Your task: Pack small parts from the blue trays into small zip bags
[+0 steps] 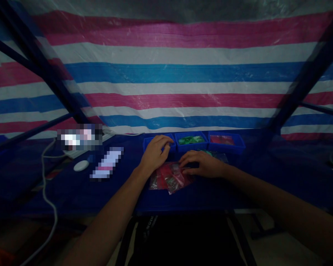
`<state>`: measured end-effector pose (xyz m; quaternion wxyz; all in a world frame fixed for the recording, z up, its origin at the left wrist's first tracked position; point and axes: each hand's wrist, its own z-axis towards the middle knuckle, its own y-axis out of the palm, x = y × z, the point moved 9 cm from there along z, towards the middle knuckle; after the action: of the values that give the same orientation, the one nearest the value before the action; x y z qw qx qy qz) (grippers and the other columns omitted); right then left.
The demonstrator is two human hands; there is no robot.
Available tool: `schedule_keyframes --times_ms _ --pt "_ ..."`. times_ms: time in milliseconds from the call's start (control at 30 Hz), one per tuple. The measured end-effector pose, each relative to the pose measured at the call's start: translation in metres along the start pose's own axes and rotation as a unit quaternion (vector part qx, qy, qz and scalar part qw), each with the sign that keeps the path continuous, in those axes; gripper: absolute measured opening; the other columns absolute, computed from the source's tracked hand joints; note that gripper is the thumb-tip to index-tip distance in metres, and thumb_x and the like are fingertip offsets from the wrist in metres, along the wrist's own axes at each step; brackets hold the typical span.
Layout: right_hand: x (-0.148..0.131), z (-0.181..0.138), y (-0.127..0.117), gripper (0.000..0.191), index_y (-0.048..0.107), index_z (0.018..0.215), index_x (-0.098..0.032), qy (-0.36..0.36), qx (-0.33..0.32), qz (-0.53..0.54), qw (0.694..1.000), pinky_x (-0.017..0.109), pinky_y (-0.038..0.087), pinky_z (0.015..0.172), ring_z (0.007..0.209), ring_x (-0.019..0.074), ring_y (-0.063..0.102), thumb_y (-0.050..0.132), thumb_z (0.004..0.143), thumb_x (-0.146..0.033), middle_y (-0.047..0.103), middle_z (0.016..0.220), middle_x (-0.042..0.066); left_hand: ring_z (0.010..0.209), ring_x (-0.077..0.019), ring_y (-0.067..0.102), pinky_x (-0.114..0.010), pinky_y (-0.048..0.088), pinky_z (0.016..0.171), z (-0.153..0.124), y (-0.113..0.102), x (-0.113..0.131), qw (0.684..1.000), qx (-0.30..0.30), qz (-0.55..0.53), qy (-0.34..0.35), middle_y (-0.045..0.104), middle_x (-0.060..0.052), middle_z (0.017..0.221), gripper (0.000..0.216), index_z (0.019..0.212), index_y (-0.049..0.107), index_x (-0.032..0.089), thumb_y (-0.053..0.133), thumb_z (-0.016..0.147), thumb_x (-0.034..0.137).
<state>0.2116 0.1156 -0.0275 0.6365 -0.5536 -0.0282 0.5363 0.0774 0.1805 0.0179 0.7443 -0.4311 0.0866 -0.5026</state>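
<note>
My left hand point(156, 152) is over the front of the left blue bin point(147, 141), its thumb apart from its bent fingers and nothing visible between them. That bin's contents are mostly hidden behind the hand. My right hand point(204, 163) rests at the right edge of a pile of small red and clear plastic bags point(169, 176); its fingers are spread and touch the top bags. The bags lie flat and overlapping on the blue table, below both hands. Beyond my right hand, more clear bags with green in them point(218, 155) lie partly hidden.
A middle bin point(179, 147) holds green packets, and a right bin point(238, 148) holds red ones. At left are a blurred-out phone-like object point(107, 162), a white round object point(81, 165) and a white cable point(44, 177). Blue frame posts and a striped sheet point(183, 74) stand behind.
</note>
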Motion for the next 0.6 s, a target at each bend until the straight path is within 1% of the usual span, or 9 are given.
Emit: schedule_keyframes --times_ms 67,167,233,300,367,467,600 --pt "0.004 0.0 -0.007 0.019 0.078 0.107 -0.028 0.017 0.033 0.026 0.999 0.04 0.049 0.102 0.112 0.0213 0.066 0.069 0.095 -0.038 0.07 0.122 0.006 0.113 -0.0241 0.064 -0.043 0.047 0.106 0.0 0.002 0.008 0.999 -0.008 -0.039 0.011 0.072 -0.007 0.113 0.027 0.112 0.072 0.02 0.047 0.101 0.021" --pt "0.016 -0.001 -0.02 0.019 0.079 0.101 -0.026 0.056 0.098 0.077 0.991 0.039 0.051 0.099 0.109 0.0218 0.067 0.068 0.095 -0.041 0.072 0.117 0.006 0.113 -0.0236 0.064 -0.042 0.048 0.104 -0.001 0.005 0.019 0.993 -0.034 -0.116 0.017 0.072 -0.008 0.116 0.028 0.116 0.071 0.021 0.047 0.104 0.028" --pt "0.026 -0.003 -0.026 0.023 0.078 0.099 -0.025 0.089 0.133 0.126 0.979 0.037 0.053 0.094 0.103 0.0215 0.068 0.067 0.095 -0.045 0.074 0.112 0.005 0.113 -0.0231 0.065 -0.041 0.049 0.102 -0.001 0.009 0.026 0.985 -0.058 -0.159 0.028 0.072 -0.008 0.118 0.029 0.118 0.07 0.021 0.047 0.105 0.033" --pt "0.036 -0.005 -0.028 0.028 0.077 0.1 -0.024 0.127 0.152 0.18 0.964 0.035 0.055 0.085 0.093 0.0201 0.069 0.064 0.095 -0.048 0.075 0.105 0.005 0.113 -0.0237 0.066 -0.042 0.05 0.101 -0.001 0.011 0.031 0.981 -0.073 -0.172 0.042 0.072 -0.009 0.118 0.028 0.119 0.07 0.022 0.051 0.104 0.037" --pt "0.044 -0.007 -0.029 0.03 0.076 0.099 -0.023 0.16 0.164 0.217 0.949 0.032 0.054 0.077 0.081 0.0181 0.068 0.064 0.095 -0.05 0.074 0.095 0.003 0.112 -0.0249 0.066 -0.044 0.051 0.1 -0.001 0.011 0.031 0.983 -0.076 -0.162 0.043 0.072 -0.008 0.118 0.029 0.12 0.069 0.023 0.061 0.099 0.041" --pt "0.051 -0.011 -0.032 0.031 0.076 0.093 -0.022 0.196 0.193 0.244 0.93 0.03 0.053 0.073 0.072 0.0163 0.065 0.066 0.093 -0.052 0.072 0.081 0.001 0.104 -0.024 0.069 -0.042 0.054 0.093 -0.003 0.013 0.027 0.983 -0.084 -0.163 0.024 0.074 -0.007 0.114 0.034 0.12 0.07 0.024 0.069 0.093 0.045" --pt "0.062 -0.018 -0.033 0.031 0.074 0.085 -0.023 0.229 0.239 0.322 0.887 0.028 0.052 0.067 0.071 0.0149 0.065 0.069 0.09 -0.052 0.071 0.08 0.001 0.091 -0.0201 0.071 -0.035 0.057 0.082 -0.004 0.019 0.02 0.975 -0.101 -0.198 -0.014 0.075 -0.007 0.111 0.04 0.124 0.068 0.022 0.072 0.091 0.045"
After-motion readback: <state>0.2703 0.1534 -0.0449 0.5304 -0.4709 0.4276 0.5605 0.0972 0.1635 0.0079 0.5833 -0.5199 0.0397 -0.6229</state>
